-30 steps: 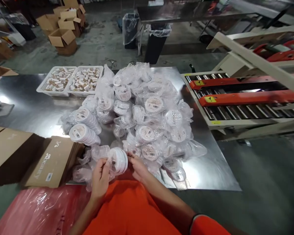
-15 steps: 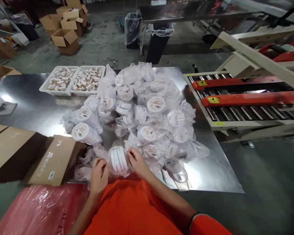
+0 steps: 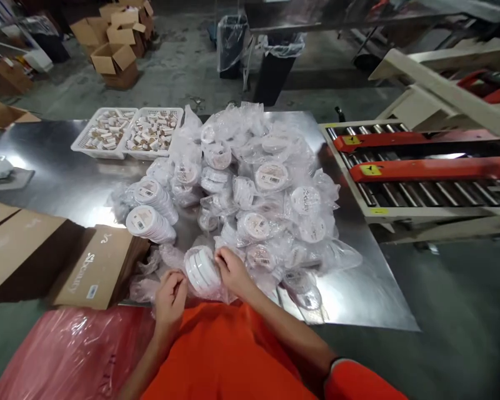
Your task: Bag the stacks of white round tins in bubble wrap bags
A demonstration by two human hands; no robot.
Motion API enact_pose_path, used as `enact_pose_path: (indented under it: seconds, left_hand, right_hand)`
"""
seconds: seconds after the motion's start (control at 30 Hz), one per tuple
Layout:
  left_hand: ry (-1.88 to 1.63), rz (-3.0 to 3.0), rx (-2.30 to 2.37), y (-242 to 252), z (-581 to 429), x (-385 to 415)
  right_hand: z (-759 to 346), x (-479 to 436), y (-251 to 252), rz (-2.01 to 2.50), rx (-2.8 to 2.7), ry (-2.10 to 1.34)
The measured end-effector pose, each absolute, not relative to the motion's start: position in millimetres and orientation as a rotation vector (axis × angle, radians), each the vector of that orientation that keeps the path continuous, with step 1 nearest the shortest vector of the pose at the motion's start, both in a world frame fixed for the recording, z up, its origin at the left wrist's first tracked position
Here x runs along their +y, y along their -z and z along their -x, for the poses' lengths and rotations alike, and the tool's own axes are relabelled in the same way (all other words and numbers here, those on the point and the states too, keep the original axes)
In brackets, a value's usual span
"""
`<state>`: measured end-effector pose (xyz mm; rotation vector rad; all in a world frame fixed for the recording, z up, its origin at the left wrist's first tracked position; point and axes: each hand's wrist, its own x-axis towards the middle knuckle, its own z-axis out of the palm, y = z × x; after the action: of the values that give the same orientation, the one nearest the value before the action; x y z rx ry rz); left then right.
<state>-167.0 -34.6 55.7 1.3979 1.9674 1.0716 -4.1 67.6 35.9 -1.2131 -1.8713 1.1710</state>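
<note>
Between my hands, at the table's near edge, lies a clear plastic bag with several white round discs stacked inside. My left hand is closed in a pinch on the bag's left side. My right hand pinches the bag on the other side, close against the discs. Just beyond, a large heap of bagged discs with printed labels covers the middle of the table. Two leaning stacks of unbagged labelled discs rest to the left of the heap.
Two white baskets of small white-and-brown pieces stand at the back left. Cardboard boxes and a red plastic bag are at the near left. A roller conveyor adjoins the metal table on the right.
The discs inside the bag have tilted, now showing more of a round face. Both hands keep their pinch on the bag. The whole view has shifted slightly.
</note>
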Motion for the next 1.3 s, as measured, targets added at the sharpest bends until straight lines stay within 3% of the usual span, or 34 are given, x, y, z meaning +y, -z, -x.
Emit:
enact_pose_path:
  seconds: [0.3, 0.63, 0.9, 1.03, 1.17, 1.3]
  left_hand:
    - [-1.113, -1.3, 1.978, -51.8, 170.7, -37.6]
    - [-1.075, -1.168, 1.858, -68.5, 155.1, -19.5]
    - [-1.069, -1.343, 1.874, -79.7, 145.1, -6.8]
    - [-1.125, -1.341, 1.918, -60.1, 163.0, -19.1]
    - [-1.085, -1.286, 2.039, -30.0, 184.2, -46.7]
    - [-0.95, -1.256, 2.263, -3.0, 200.5, -76.1]
  right_hand:
    - [-0.1, 70.1, -39.2, 1.213, -1.822, -1.248]
    - [4.7, 55.6, -52.1, 0.835, -1.89, -1.561]
    - [18.8, 63.0, -15.7, 1.081, -1.863, -1.157]
    - [4.0, 125.3, -53.3, 1.138, -1.9, -0.958]
    - [-15.4, 207.9, -100.2, 1.298, -1.779, -0.529]
    - [-18.2, 282.6, -103.7, 1.568, -2.087, -0.165]
